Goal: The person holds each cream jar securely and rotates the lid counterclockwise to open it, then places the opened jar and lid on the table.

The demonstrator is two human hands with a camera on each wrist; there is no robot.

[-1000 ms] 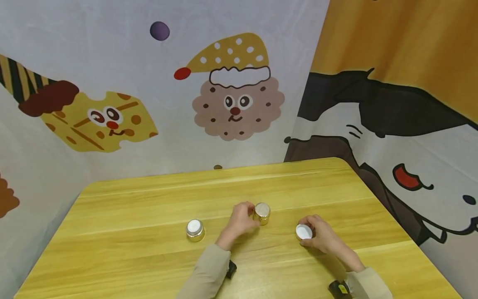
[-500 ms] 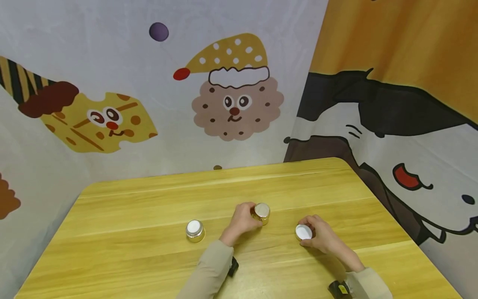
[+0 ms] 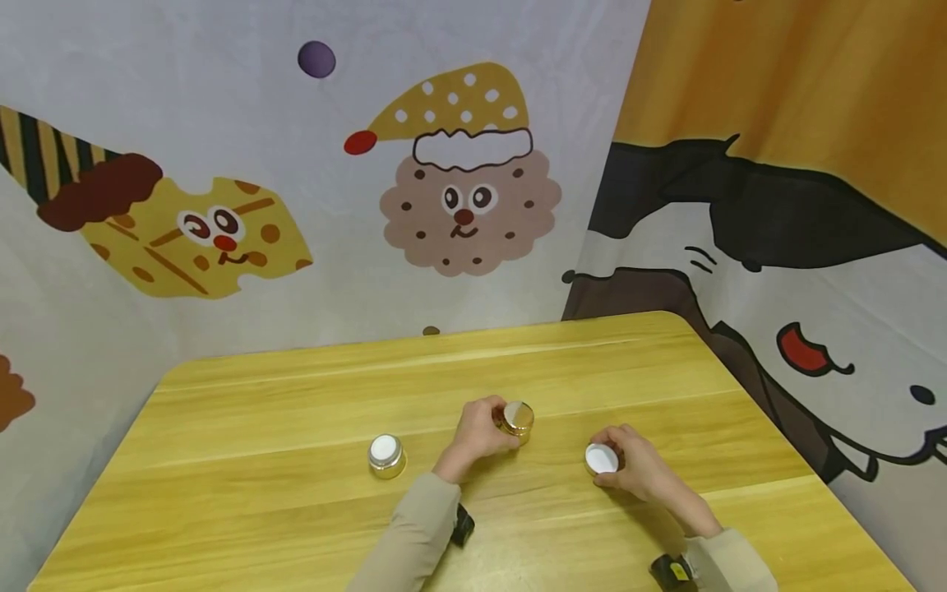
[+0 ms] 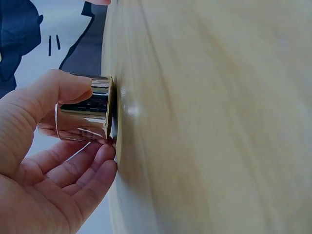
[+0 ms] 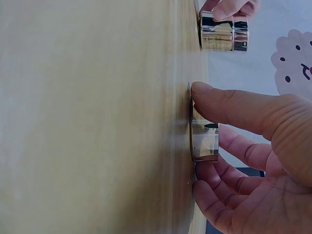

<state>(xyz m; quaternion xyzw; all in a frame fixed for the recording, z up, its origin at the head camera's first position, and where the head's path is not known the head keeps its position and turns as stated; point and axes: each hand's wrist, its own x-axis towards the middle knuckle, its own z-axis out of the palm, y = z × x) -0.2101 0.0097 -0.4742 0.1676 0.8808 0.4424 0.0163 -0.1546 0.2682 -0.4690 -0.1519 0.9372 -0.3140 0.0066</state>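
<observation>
Between the thumb and fingers of my left hand (image 3: 477, 432) is a closed gold jar (image 3: 519, 419) near the middle of the table. In the left wrist view the thumb lies on the shiny side of that jar (image 4: 87, 109), whose base is at the tabletop. To the right, my right hand (image 3: 642, 467) holds a round gold lid (image 3: 602, 460) by its rim, white inside facing up. The right wrist view shows thumb and fingers around the lid (image 5: 204, 141), down at the table surface. An uncovered gold jar with a white top (image 3: 385, 455) stands left of my left hand.
The wooden table (image 3: 296, 411) has rounded far corners. Behind it hangs a curtain (image 3: 355, 288) printed with cartoon figures. Both forearms come in from the near edge, with a black device at each wrist.
My left hand has closed more around the gold jar, which now leans slightly, its top catching the light differently. My right hand and the lid have stayed in place.
</observation>
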